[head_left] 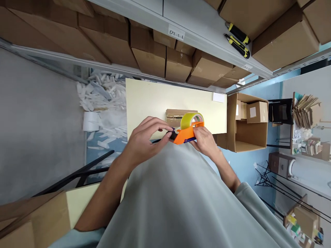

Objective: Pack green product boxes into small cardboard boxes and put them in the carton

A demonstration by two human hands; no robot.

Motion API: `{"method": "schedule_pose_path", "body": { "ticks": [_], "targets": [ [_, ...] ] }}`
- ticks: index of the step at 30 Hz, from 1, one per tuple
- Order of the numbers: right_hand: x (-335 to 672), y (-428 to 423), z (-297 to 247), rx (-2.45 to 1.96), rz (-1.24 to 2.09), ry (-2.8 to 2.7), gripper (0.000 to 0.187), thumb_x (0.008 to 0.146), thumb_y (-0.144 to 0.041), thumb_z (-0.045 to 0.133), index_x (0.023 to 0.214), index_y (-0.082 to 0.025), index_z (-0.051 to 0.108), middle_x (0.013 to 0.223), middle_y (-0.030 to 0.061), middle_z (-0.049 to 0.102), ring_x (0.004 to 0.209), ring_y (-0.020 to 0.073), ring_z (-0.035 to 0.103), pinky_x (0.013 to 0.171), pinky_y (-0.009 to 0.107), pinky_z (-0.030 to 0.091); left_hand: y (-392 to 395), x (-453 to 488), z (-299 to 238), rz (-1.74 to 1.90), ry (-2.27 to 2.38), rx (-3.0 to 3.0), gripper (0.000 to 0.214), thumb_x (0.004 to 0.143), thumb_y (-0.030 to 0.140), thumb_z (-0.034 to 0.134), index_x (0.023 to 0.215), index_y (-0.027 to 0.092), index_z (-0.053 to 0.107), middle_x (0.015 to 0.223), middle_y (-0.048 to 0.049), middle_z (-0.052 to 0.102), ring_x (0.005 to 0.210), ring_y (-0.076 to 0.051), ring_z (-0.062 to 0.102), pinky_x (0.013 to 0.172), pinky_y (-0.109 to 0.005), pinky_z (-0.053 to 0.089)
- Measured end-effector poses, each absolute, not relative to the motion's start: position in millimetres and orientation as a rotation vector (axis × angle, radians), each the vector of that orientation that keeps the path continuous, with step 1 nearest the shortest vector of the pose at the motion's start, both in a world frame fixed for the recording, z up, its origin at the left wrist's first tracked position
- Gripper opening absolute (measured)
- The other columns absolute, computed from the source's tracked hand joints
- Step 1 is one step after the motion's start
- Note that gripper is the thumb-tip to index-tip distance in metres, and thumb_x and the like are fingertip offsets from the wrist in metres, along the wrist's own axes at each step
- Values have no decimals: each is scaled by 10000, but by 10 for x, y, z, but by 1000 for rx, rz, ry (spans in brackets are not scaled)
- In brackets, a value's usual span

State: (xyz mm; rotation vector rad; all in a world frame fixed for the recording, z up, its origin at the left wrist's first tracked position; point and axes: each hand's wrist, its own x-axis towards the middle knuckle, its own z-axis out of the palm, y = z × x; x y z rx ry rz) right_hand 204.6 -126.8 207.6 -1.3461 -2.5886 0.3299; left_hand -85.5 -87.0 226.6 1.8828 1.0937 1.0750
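Note:
An orange tape dispenser (pixel 183 135) with a roll of yellow packing tape (pixel 186 120) is held just in front of my body, over the near edge of a pale yellow table (pixel 150 96). My right hand (pixel 205 140) grips the dispenser at its right end. At the left end, the thumb and fingers of my left hand (pixel 148 137) close on the dark tip of the dispenser; whether they pinch the tape end there cannot be made out. Behind the dispenser lies a small brown cardboard box (pixel 173 117), partly hidden by the tape roll.
Shelves of cardboard boxes (pixel 178 65) rise beyond the table. Two yellow-and-black utility knives (pixel 237 40) lie on the upper shelf. A white label (pixel 218 97) is at the table's right. A large open carton (pixel 250 136) stands right of it; paper scraps (pixel 103 93) pile up left.

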Motion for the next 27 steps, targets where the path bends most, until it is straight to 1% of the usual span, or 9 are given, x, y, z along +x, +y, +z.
{"method": "schedule_pose_path", "body": {
  "ticks": [1,3,8,10,13,15,18,23,27],
  "targets": [
    [2046,-1253,2068,-1356,384,-2598,417,1207,-570,508,1260,-185,658,1003,124,746,939,313,709,866,438,589,-872,-857,2196,1028,1123,1845,90,1038,257,710,1027,282,796,978,-21,814,941,-223,746,897,-386,635],
    [2047,-1212,2061,-1377,528,-2614,427,1196,-603,521,1275,-200,639,1005,118,750,953,322,721,872,448,598,-890,-853,2067,964,1172,1772,150,1070,320,673,992,267,788,971,-43,811,956,-230,741,920,-388,633],
    [2025,-1106,2077,-1406,904,-2628,393,1181,-586,586,1323,-220,576,1093,128,773,990,322,741,879,451,618,-1012,-806,1891,887,1248,1603,213,1091,379,617,1005,254,766,1030,-59,813,961,-221,739,931,-366,634],
    [2023,-1095,2078,-1410,996,-2662,376,1180,-570,604,1336,-230,562,1101,115,768,979,304,746,857,425,619,-1083,-786,1839,850,1272,1522,231,1079,411,615,1006,253,767,1043,-54,814,950,-213,743,928,-346,635],
    [2085,-1098,2080,-1423,1128,-2716,340,1185,-563,599,1286,-240,575,986,67,744,875,278,734,803,395,602,-1177,-819,1691,779,1335,1353,269,1047,482,635,990,254,767,1028,-46,815,941,-215,752,900,-331,637],
    [2180,-1066,2092,-1480,1229,-2739,335,1186,-570,593,1241,-240,595,900,38,719,801,268,711,751,374,570,-1197,-914,1530,757,1428,1200,288,1013,527,672,979,254,757,986,-41,807,916,-223,755,868,-338,643],
    [2364,-900,2119,-1676,1326,-2749,329,1169,-548,631,1213,-222,636,896,38,729,762,252,690,701,336,498,-1122,-1113,1241,823,1563,981,337,943,574,751,977,240,737,919,-44,784,862,-230,743,845,-365,656],
    [2610,-381,2120,-1835,1548,-2570,391,1108,-557,676,1253,-195,696,963,36,763,771,207,673,718,309,439,-796,-1176,904,833,1506,825,346,836,539,825,924,217,736,912,-68,781,829,-220,727,854,-380,666],
    [2729,-12,2065,-1831,1830,-2345,440,1041,-631,723,1091,-195,700,930,38,772,778,197,689,701,304,472,-571,-1005,781,764,1491,753,310,802,492,855,890,209,767,908,-72,791,837,-223,731,882,-395,677]
  ]
}}
